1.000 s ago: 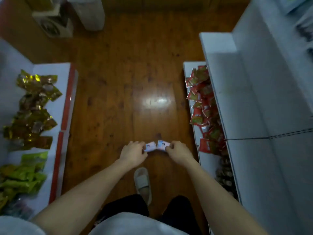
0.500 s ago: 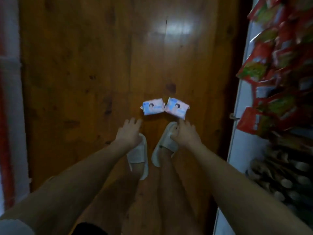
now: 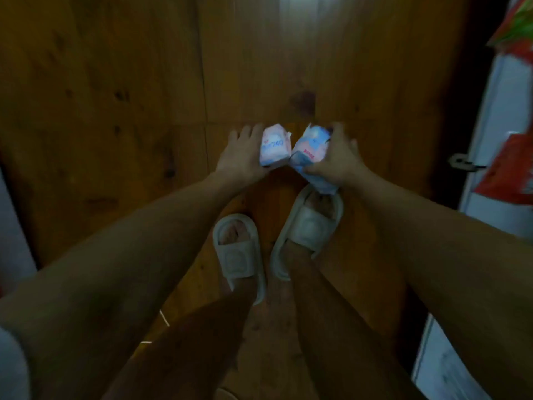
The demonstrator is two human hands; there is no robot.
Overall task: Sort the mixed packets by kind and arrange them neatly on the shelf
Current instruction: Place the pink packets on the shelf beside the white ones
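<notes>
Two hands (image 3: 242,157) (image 3: 337,163) – one packet (image 3: 274,147) (image 3: 310,153) each

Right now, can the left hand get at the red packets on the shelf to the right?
Probably not: the left hand holds a pink-and-blue packet low over the floor, and the right hand lies between it and the red packets.

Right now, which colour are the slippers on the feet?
Pale grey-white slippers, clearest in the head view.

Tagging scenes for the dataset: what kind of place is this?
Probably a small shop aisle. A white shelf unit at the right edge carries red snack packets, the floor is wood planks, and each hand grips a pink-and-blue packet low over it.
</notes>
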